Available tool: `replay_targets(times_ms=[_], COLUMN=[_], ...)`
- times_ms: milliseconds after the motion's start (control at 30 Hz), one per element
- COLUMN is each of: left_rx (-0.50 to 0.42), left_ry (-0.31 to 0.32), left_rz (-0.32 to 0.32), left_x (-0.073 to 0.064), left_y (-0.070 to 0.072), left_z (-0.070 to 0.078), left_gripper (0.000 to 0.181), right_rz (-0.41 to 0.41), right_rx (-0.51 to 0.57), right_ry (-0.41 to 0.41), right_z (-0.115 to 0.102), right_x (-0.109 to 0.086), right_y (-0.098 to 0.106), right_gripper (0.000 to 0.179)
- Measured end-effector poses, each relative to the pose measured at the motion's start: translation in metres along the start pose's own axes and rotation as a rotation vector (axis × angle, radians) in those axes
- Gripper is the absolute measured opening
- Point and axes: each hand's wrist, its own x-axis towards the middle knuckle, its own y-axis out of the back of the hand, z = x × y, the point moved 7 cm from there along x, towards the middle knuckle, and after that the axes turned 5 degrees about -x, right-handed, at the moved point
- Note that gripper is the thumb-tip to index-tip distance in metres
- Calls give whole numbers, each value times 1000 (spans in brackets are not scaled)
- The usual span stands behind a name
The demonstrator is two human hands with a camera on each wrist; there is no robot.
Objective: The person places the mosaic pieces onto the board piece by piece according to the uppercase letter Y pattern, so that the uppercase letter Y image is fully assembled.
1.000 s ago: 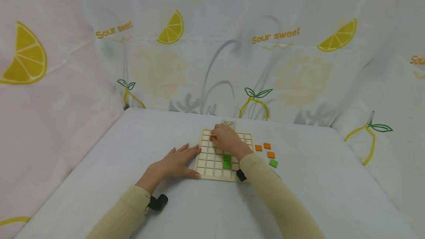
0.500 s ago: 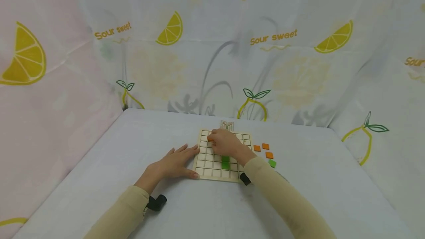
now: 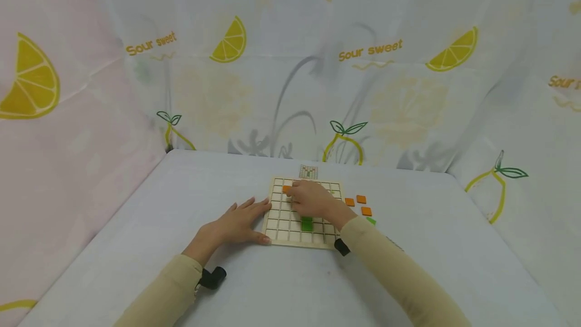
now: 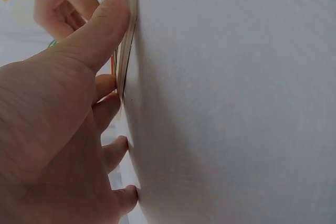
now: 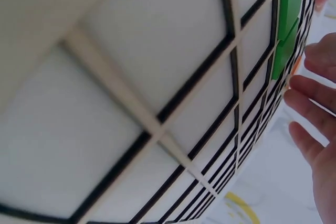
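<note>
A pale wooden grid board lies flat on the white table. My left hand spreads its straight fingers at the left edge, thumb at the front corner; the left wrist view shows that thumb against the board's rim. Over the upper middle of the board is my right hand, its fingertips right beside an orange tile in an upper-left cell. In the right wrist view, the right fingers extend loosely. Two green tiles sit one behind the other on the board, partly under the hand.
Several orange tiles lie right of the board, with a green tile partly behind the right sleeve. A small printed grid card lies behind the board. Patterned cloth walls stand around the table.
The right hand has drawn slightly right and back from the orange tile, which keeps its cell and shows more. The left hand stays in place. The head view has shifted a little.
</note>
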Motion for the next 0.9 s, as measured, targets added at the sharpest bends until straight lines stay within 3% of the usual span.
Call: replay_targets(times_ms=[467,900], left_rx=[-11,-22], left_ry=[8,4], left_rz=[2,7], left_x=[-1,-1], left_y=[0,0], left_z=[1,2], left_gripper=[94,95], right_rz=[16,96], right_rx=[-17,-5], right_ry=[40,115], right_z=[4,5], right_x=[-16,-31], right_y=[-2,2], right_gripper=[21,22])
